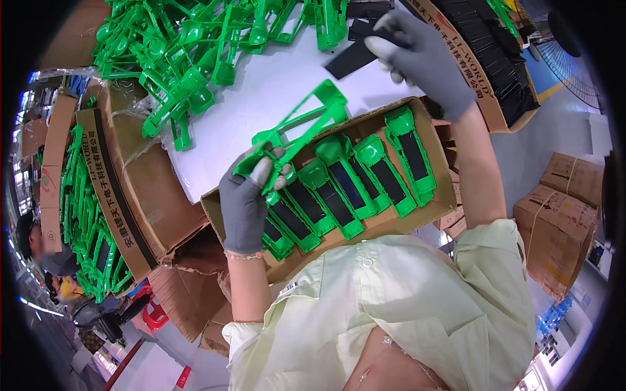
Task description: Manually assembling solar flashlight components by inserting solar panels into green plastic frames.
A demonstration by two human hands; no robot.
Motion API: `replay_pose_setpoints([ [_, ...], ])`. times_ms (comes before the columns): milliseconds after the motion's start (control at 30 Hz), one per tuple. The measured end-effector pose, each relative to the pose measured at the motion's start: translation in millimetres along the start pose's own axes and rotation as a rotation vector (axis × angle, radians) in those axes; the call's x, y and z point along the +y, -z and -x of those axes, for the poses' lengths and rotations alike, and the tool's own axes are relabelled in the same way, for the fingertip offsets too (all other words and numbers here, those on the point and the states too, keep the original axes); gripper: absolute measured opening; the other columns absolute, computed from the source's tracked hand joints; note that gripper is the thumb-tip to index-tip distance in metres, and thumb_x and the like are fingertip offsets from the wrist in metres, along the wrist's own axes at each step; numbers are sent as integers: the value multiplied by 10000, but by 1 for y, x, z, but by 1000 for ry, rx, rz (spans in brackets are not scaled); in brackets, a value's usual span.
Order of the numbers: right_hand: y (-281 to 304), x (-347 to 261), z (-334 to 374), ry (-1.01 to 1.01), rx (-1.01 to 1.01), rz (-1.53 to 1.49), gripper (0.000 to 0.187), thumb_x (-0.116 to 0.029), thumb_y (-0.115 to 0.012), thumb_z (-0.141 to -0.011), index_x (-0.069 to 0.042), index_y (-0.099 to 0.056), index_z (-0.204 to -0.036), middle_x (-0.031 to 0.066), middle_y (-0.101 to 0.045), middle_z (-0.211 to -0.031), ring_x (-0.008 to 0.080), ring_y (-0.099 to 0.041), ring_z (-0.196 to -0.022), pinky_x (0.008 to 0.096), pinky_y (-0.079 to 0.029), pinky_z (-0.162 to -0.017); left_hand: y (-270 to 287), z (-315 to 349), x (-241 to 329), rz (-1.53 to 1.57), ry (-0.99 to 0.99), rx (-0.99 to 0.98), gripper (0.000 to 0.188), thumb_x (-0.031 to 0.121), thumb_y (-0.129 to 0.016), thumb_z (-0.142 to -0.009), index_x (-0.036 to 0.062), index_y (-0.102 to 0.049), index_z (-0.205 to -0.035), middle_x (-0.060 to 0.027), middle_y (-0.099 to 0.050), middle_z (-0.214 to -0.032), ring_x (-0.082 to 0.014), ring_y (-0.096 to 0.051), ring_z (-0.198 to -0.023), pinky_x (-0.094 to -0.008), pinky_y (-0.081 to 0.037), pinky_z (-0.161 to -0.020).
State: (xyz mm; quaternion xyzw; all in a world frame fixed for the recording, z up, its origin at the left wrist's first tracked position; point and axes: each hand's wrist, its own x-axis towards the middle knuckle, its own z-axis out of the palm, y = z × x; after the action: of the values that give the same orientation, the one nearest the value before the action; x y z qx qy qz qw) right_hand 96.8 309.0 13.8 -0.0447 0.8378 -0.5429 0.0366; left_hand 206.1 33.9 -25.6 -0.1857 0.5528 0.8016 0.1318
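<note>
My left hand [246, 205], in a grey glove with pale fingertips, is closed on the narrow end of a green plastic frame [334, 96]. The frame tilts up and away, its long opening showing through; another green bar beside it partly overlaps it. My right hand [427, 64], gloved alike, pinches a thin black rectangular panel [350, 60] over the white table [225, 124], apart from the frame. More black panels [372, 10] lie by its fingertips. Just below my hands, a cardboard box [440, 186] holds several green frames [336, 208] with black panels set in them.
Loose green frames [176, 45] are heaped across the table's far left. A carton of green frames [88, 215] stands at the left. At the far right is a carton of black panels [489, 52], with a fan [567, 62] beyond. Closed cartons [554, 234] are stacked on the right.
</note>
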Motion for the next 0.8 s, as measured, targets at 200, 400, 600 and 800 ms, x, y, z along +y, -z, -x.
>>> replay_pose_setpoints([
  [200, -14, -30, 61, -111, -184, -230, 246, -163, -575, -863, -34, -580, -1073, 13, -615, -698, 19, -546, -567, 150, -388, -479, -15, 8, 0, -1, 40, -87, 327, 38, -545, -887, -65, -531, -1197, -191, -633, -1023, -260, -664, -837, -271, -563, -679],
  [400, -33, -19, 80, -25, -235, -78, 202, -72, -544, -880, -29, -588, -1073, 5, -603, -693, 40, -529, -565, 192, -414, -509, -25, 16, 3, 29, 65, -146, 303, 0, -543, -877, -85, -543, -1167, -171, -633, -984, -284, -676, -819, -307, -594, -662],
  [600, -46, -12, 89, 171, -102, 134, 181, -80, -574, -877, -23, -582, -1049, 15, -604, -720, 40, -532, -563, 192, -413, -502, -25, 15, -8, 66, 76, -132, 295, -17, -541, -871, -112, -536, -1151, -188, -632, -962, -311, -679, -805, -312, -599, -644],
  [800, -39, -14, 93, -113, -193, -268, 190, -80, -564, -888, -14, -568, -1066, 11, -573, -677, 33, -515, -543, 182, -395, -481, -28, 19, -6, 27, 0, -107, 291, 16, -553, -881, -114, -536, -1141, -179, -632, -950, -315, -678, -805, -315, -601, -632],
])
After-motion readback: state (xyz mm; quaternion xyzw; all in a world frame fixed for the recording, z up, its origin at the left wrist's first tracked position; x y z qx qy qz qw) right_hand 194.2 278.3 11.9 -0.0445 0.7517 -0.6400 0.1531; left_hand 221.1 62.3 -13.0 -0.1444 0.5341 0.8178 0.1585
